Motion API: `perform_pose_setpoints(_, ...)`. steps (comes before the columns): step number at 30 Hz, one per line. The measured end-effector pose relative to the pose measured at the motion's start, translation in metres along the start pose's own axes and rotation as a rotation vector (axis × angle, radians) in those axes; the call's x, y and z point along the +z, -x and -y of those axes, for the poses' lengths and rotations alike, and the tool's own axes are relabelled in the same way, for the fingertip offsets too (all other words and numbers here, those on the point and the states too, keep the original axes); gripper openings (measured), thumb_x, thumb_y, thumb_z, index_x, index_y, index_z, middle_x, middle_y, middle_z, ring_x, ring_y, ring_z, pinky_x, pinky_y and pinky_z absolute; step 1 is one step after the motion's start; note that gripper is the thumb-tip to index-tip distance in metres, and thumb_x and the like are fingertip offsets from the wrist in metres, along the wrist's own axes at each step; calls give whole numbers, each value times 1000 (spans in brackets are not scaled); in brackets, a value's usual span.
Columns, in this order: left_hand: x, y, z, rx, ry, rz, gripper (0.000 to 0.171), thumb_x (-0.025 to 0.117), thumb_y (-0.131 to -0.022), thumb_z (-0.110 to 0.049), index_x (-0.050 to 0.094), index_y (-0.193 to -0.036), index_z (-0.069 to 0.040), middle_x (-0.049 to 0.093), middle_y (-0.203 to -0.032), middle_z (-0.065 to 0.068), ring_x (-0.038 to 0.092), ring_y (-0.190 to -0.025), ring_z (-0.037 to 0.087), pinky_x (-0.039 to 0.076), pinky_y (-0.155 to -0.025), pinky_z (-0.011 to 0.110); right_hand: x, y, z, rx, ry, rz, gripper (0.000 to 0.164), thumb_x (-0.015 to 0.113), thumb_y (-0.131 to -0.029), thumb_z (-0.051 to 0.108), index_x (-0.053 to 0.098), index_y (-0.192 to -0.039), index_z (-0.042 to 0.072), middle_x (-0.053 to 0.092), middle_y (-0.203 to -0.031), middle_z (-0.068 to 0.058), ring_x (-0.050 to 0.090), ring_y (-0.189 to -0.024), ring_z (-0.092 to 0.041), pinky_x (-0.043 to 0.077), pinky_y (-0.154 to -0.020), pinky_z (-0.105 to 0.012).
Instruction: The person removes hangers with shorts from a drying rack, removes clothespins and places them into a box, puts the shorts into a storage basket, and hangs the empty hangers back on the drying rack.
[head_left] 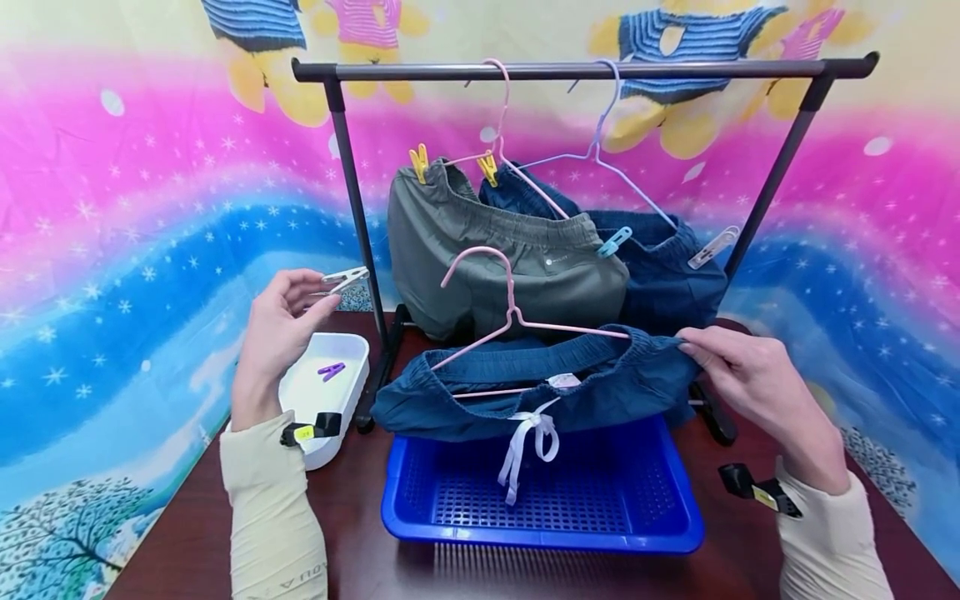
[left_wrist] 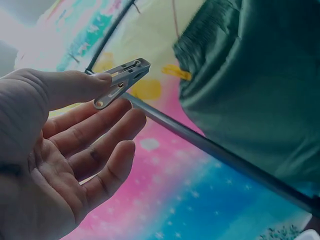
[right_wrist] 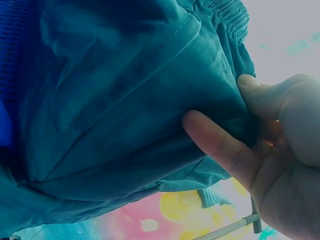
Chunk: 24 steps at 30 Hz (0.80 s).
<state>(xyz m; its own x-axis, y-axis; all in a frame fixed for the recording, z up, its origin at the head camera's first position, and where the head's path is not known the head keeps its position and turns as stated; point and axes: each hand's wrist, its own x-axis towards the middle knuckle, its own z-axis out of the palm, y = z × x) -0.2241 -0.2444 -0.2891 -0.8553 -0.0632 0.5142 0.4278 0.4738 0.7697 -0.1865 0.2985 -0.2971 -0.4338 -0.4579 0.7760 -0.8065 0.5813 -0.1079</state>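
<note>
My left hand (head_left: 277,329) is raised above the white tray, pinching a white clothespin (head_left: 347,278) between thumb and fingers. In the left wrist view the clothespin (left_wrist: 122,82) points away from the fingertips, its tips gripping nothing. My right hand (head_left: 757,392) pinches the right edge of the waistband of dark blue shorts (head_left: 600,408). These shorts have a white drawstring (head_left: 536,429) tied in a bow. A pink hanger (head_left: 513,317) sits inside the waistband, its hook upright and off the rail. In the right wrist view, thumb and fingers hold the shorts' fabric (right_wrist: 125,100).
A black rack (head_left: 585,72) carries grey-green shorts (head_left: 495,250) and other blue shorts (head_left: 675,283) on hangers, fixed with yellow, blue and white clothespins. A blue basket (head_left: 540,533) stands beneath the held shorts. The white tray (head_left: 360,358) at left contains a purple clothespin (head_left: 331,371).
</note>
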Motion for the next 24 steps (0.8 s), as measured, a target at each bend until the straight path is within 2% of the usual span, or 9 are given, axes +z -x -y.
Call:
perform_pose_setpoints(5, -5, -12, 15, -54, -103, 51, 44, 66, -94, -26, 51, -128, -2, 67, -120, 18, 60, -90, -7, 48, -78, 10, 0, 0, 1, 1, -7, -1, 18, 64, -94, 11, 74, -108, 4, 67, -83, -1, 45, -71, 7, 38, -66, -11)
perform_pose_setpoints(9, -9, -22, 25, -109, -184, 87, 45, 64, -95, -33, 51, -128, -5, 67, -120, 18, 63, -99, 9, 46, -80, 15, -1, 1, 1, 7, -13, 6, 18, 65, -93, 7, 73, -109, 4, 65, -81, 1, 43, -70, 7, 37, -64, -10)
perform_pose_setpoints(13, -13, -29, 30, -146, -243, 119, 48, 63, -95, -36, 50, -128, -4, 67, -121, 19, 62, -110, 28, 45, -84, 26, 0, 3, 1, 10, -12, 11, 19, 65, -93, 7, 73, -109, 4, 63, -79, 2, 42, -68, 7, 36, -62, -12)
perform_pose_setpoints(18, -17, -32, 31, -195, -322, 193, 52, 62, -95, -41, 49, -128, -4, 66, -121, 21, 60, -112, 34, 45, -89, 44, 1, 2, 0, -7, -13, 6, 20, 63, -96, 15, 73, -108, 3, 62, -78, 2, 41, -68, 7, 36, -61, -13)
perform_pose_setpoints(24, -18, -38, 43, -243, -375, 300, 51, 62, -96, -36, 46, -128, -1, 61, -125, 25, 57, -116, 40, 45, -94, 54, 2, 0, 0, -15, -5, 1, 20, 62, -96, 16, 73, -107, 3, 63, -77, 2, 41, -67, 7, 36, -61, -13)
